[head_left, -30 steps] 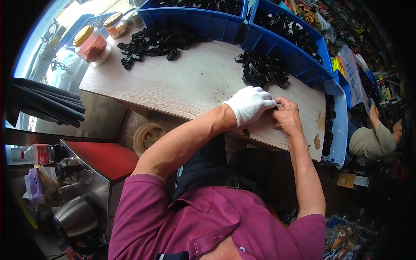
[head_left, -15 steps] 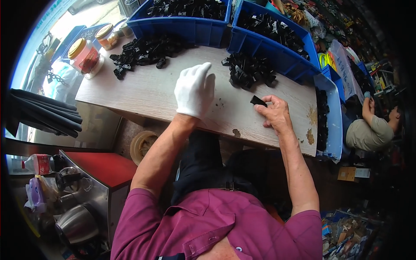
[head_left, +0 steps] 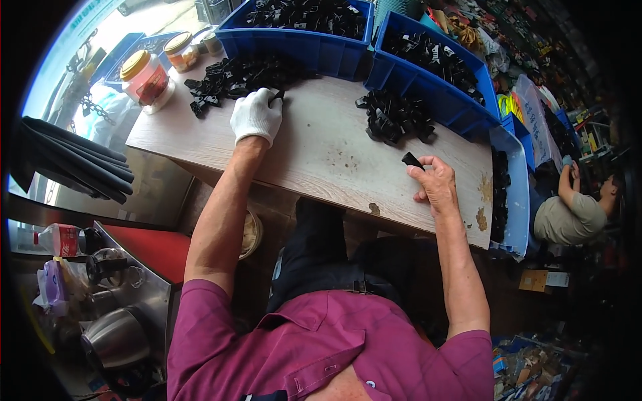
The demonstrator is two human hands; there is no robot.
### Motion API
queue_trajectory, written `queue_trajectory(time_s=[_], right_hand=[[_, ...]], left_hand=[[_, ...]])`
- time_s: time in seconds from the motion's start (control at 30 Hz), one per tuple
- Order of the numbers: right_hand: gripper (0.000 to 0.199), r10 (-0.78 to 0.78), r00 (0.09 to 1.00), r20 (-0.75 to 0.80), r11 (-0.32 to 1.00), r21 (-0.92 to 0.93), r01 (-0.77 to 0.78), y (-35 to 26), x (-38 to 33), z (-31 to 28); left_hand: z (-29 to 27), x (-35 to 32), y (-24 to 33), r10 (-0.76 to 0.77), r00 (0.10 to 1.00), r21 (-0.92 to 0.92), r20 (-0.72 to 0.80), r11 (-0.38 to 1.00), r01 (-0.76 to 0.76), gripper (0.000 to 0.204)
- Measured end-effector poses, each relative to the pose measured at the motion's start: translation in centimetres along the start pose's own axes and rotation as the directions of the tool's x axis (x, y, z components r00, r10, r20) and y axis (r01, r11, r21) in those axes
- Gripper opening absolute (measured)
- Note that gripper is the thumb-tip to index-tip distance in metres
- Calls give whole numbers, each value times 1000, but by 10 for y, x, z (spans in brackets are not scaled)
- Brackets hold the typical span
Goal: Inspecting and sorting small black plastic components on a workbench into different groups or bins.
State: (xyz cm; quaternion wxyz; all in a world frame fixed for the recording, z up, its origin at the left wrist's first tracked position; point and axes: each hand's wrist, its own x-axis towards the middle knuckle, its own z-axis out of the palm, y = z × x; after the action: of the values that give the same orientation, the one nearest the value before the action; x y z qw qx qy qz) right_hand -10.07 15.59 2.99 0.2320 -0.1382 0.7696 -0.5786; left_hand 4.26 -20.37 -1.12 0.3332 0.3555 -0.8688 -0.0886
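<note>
My left hand (head_left: 257,117), in a white knit glove, is at the near edge of the left heap of small black plastic parts (head_left: 224,81). Its fingers are closed on one black part (head_left: 276,97), which shows between thumb and forefinger. Bare, my right hand (head_left: 436,183) pinches another small black plastic part (head_left: 412,160) between thumb and fingertips, just above the tabletop. Beyond that hand lies the right heap of black parts (head_left: 394,117). The exact shape of the held parts is too small to make out.
Blue bins (head_left: 297,50) full of black parts stand along the back of the wooden table (head_left: 321,144). Lidded jars (head_left: 145,83) occupy the left corner. A light-blue bin (head_left: 511,187) adjoins the right end. Farther right, a co-worker (head_left: 574,214) sits.
My left hand has moved left from the middle of the table to the left heap and closed on a part there. My right hand still holds its part. The view has shifted slightly.
</note>
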Motion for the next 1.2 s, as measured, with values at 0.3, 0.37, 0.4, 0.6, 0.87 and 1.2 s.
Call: queue_trajectory(time_s=[0.3,0.37,0.4,0.6,0.87,1.2], right_hand=[[36,138,976,-167,970,220,-100,3,-3,-63],[33,133,929,-347,969,242,-49,6,3,-100],[32,130,880,-457,969,246,-16,8,9,-119],[43,141,704,-696,980,197,-1,12,22,-155],[56,64,980,-187,994,-78,-79,-19,47,-55],[42,-24,987,-161,925,-378,-39,-25,79,-19]], left_hand=[[-28,-43,23,303,953,-158,14,942,-297,20],[-38,-50,26,416,909,-133,38,903,-408,21],[-39,-54,27,451,892,-137,22,886,-444,22],[-36,-62,49,497,867,-162,38,859,-485,20],[-23,-68,77,507,862,-247,33,839,-484,21],[-23,-67,78,484,874,-283,41,844,-455,20]])
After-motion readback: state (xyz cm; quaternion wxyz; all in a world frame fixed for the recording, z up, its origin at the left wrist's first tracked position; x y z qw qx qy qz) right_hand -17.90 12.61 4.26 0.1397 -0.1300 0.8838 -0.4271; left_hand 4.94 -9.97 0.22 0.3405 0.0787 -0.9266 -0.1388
